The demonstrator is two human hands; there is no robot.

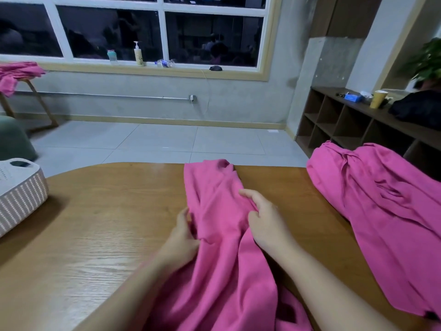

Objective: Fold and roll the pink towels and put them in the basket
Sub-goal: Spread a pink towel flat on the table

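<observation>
No readable text, labels, brands or nos. anywhere. Pump bottle [138, 53] on the sill has a printed front, too blurred to read. Small bottle [112, 55] beside it: label illegible. Blue box [354, 97] on the shelf and yellow cup [377, 99] near it: no legible print. Basket [20, 194] on the bench shows a woven pattern only, no wording.

dim indoor light | dark window [155, 32] | sheen on table [95, 235] | edges bowed
</observation>
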